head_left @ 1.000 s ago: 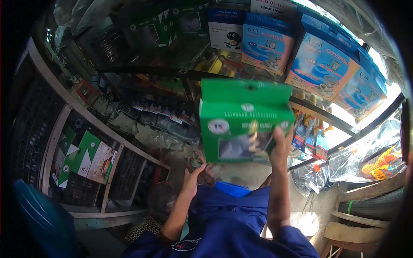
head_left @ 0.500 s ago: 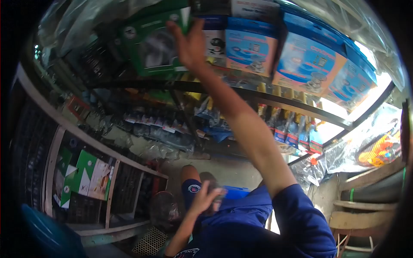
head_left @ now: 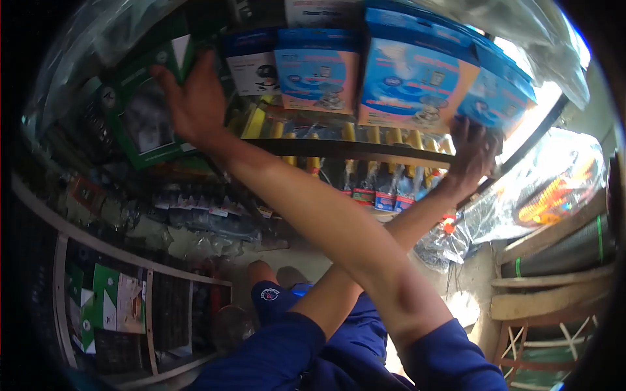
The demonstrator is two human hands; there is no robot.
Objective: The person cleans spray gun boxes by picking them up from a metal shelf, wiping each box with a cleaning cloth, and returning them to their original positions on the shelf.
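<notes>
- The fingers of the right hand point(head_left: 195, 104) are lying open and spread, flat against the face of the green box point(head_left: 143, 124); they are pressing on it, not wrapping it.
- The green box is standing tilted high on the upper shelf, at the left end of the row of boxes.
- It is looking like light, stiff card with a clear window. The window would probably dent, so the firm side edges and corners are seeming the safer places to hold.
- The left hand point(head_left: 473, 150) is reaching across under the right arm to the lower edge of a blue box point(head_left: 495, 98). I cannot tell whether its fingers are closing on it.
- The shelf rail point(head_left: 339, 148) is running just below both boxes, and a dark box point(head_left: 254, 65) is crowding the green one on its right.
- Hanging packets point(head_left: 385, 192) are filling the space under the rail, so the open room is lying toward the person.
</notes>
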